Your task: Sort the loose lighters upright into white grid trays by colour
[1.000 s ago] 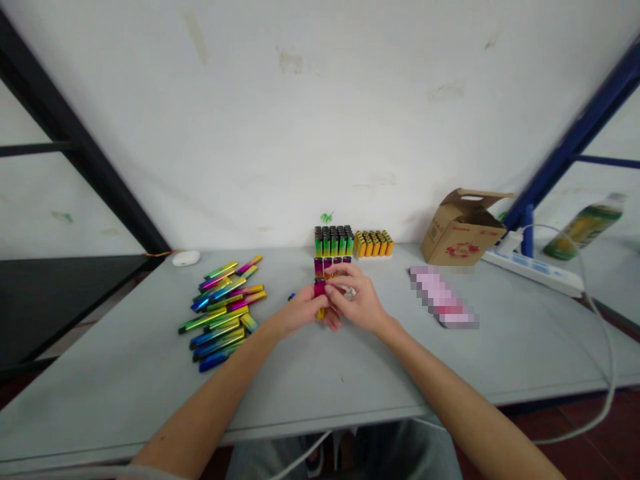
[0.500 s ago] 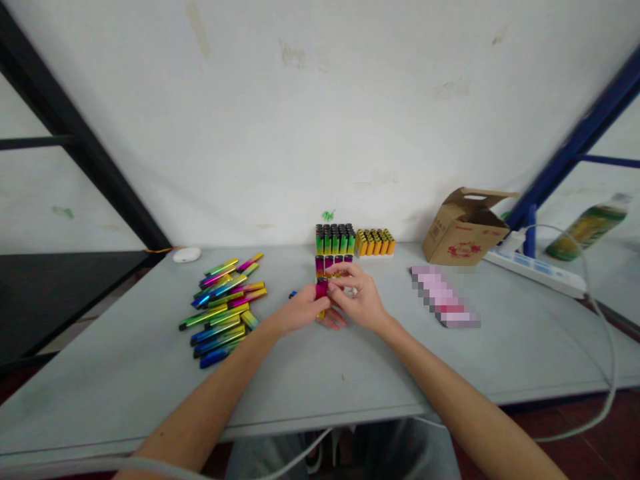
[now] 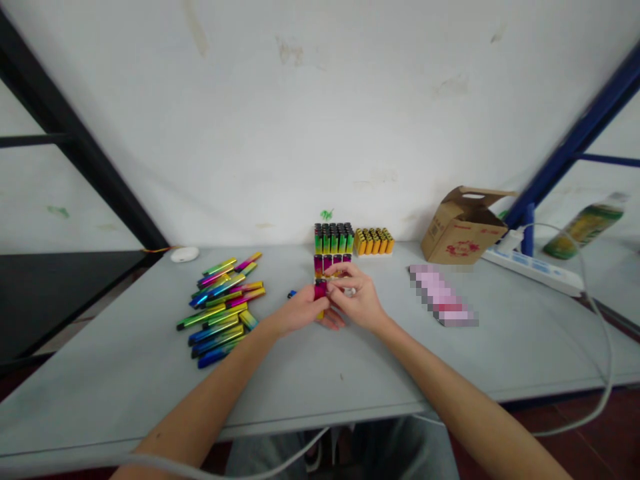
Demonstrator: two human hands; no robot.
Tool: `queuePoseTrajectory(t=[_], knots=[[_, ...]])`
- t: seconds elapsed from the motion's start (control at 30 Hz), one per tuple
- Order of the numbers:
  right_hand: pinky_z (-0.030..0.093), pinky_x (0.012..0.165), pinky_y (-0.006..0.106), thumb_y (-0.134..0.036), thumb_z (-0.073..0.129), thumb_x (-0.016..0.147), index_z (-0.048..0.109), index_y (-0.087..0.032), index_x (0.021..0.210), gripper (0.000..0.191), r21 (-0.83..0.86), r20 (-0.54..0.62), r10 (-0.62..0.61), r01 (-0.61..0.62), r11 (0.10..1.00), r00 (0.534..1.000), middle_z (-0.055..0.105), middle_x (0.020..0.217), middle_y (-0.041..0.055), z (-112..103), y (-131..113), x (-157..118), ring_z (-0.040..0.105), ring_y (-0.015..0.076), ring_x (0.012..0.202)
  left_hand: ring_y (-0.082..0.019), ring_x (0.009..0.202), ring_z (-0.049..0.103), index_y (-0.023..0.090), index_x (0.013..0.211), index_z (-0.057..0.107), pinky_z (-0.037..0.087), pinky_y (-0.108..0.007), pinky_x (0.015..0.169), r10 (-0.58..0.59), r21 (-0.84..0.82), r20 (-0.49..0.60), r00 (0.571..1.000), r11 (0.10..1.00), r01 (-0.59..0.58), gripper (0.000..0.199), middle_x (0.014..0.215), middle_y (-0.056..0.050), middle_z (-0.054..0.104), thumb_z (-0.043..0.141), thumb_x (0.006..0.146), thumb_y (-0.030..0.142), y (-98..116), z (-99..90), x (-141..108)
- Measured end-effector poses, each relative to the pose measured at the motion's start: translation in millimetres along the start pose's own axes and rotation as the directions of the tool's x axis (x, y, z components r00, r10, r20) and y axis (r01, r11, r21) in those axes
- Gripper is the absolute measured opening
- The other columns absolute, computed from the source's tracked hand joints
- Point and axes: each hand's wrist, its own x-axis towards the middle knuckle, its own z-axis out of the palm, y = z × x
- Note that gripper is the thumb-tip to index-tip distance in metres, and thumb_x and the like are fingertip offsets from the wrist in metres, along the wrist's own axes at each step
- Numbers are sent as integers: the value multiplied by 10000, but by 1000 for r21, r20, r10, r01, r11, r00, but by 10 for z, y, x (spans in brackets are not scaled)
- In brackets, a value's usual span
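Observation:
My left hand (image 3: 303,312) is closed around a purple-and-yellow lighter (image 3: 321,289), which stands upright with its top showing above the thumb. Against the lighter's right side, the thumb and a fingertip of my right hand (image 3: 356,297) are pinched together; anything between them is too small to make out. Just behind my fingers stands a row of purple lighters (image 3: 319,265), partly covered by the right hand. A blue-ended thing (image 3: 292,294) peeks out beside my left hand. To the left lies a loose pile of shiny multicoloured lighters (image 3: 220,308).
By the wall stand a block of green lighters with black tops (image 3: 334,239) and a block of orange ones (image 3: 374,241). On the right are an open cardboard box (image 3: 463,233), a blurred pink phone-like object (image 3: 440,293) and a power strip (image 3: 535,272). A white case (image 3: 185,254) sits back left.
The view has shifted very slightly. Both hands keep nearly the same grip on the lighter, with only a small movement of the right fingertips.

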Motion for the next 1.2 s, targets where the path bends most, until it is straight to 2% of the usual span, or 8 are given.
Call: queuePoseTrajectory(t=[0.27,0.67,0.87,1.0,1.2], knots=[[493,826,363,-189,593,829,721,-214,663,211,-7,6,-10,10,1000,1000,640,928,62,-3,-15,-8,604,178,882,-193,641,697,107,1077,588,571,-351,691,-11,14,15,1000,1000,11,371,646,-44,683,645,787,331,13,4,-4],[483,807,371,-169,587,796,696,-226,615,219,-46,-35,-39,37,998,999,644,887,49,15,-29,-7,595,188,881,-178,597,686,125,1103,559,565,-345,666,-19,-24,41,999,1000,20,432,682,-61,699,667,790,403,-13,5,2],[478,824,381,-142,574,778,700,-223,630,210,-45,-63,-53,50,998,997,643,879,49,23,-36,-12,592,189,884,-181,594,681,113,988,592,556,-333,652,-26,-30,63,998,999,28,426,673,-78,694,672,777,475,-27,1,11],[441,914,415,-131,578,754,679,-236,586,222,-90,-84,-57,50,995,995,656,850,34,31,-22,-17,576,215,977,-172,583,669,115,894,609,554,-324,661,-26,-14,62,998,1000,27,388,605,-63,670,657,785,484,-19,12,5],[437,930,430,-115,575,742,692,-245,608,220,-60,-100,-64,59,997,993,672,851,33,61,-5,-28,574,223,992,-172,589,662,136,994,602,546,-342,698,-11,-24,52,999,1000,12,373,589,-19,650,669,768,426,68,56,-35]])
